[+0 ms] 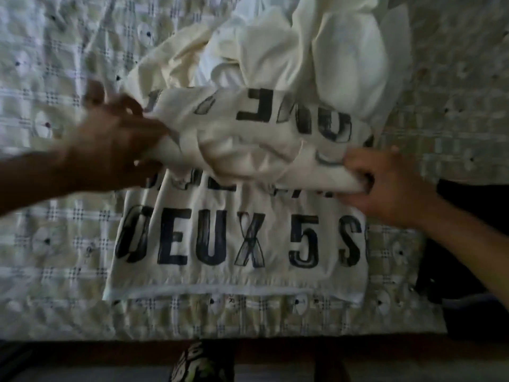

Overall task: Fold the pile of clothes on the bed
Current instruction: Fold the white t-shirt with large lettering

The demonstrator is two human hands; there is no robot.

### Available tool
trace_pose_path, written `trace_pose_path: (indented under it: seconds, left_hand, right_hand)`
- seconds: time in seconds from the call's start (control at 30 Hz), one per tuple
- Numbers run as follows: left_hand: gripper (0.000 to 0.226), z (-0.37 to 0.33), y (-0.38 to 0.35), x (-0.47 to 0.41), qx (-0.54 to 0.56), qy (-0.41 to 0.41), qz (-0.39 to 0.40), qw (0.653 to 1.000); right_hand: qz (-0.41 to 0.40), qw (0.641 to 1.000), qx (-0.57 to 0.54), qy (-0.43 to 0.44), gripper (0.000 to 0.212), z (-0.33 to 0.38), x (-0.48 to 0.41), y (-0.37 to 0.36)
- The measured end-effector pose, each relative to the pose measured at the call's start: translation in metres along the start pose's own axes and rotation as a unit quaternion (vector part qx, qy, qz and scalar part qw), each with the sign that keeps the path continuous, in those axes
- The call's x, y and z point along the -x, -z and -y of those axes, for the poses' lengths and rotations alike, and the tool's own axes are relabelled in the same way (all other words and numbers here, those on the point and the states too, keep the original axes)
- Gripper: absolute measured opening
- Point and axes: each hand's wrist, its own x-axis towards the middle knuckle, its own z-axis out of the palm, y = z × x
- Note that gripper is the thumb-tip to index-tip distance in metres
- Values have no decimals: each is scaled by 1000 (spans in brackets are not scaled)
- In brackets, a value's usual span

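On the bed [468, 51], spread with a checked cover [55, 244] dotted with small dark marks, we start at the left, where the left hand [118, 144] reaches in over the quilted cloth. It is blurred, but we can make out its fingers [143, 128] curled and clamped on the left end of a bunched fold of the printed shirt [234, 244]. This cream shirt lies near the bed's front edge, its lower half flat on the cover with its hem towards us and large dark letters reading "DEUX 5 S" across it. Its upper half is drawn up into a loose roll between the two hands, with more lettering showing upside down on the turned-over cloth. Just behind the shirt and touching it, a pile of pale clothes [316, 51] sits rumpled in the middle of the bed. Further right, the right hand [385, 183] grips the other end of the fold, fingers over the top and thumb beneath, closed on the cloth. At the far right a dark cloth [462, 244] lies on the cover beside that forearm. Below the bed's edge, a patterned object [201, 362] shows dimly; we cannot tell what it is.
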Motion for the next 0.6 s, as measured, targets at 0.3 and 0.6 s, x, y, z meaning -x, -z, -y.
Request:
trace_pose_path:
  seconds: [0.3, 0.6]
  left_hand:
    - [82, -90, -106, 86, 112, 210, 248, 939]
    - [65, -97, -99, 133, -4, -71, 349, 934]
  right_hand:
    - [79, 990, 53, -101, 24, -51, 102, -152]
    - [98, 959, 264, 28, 17, -64, 161, -146]
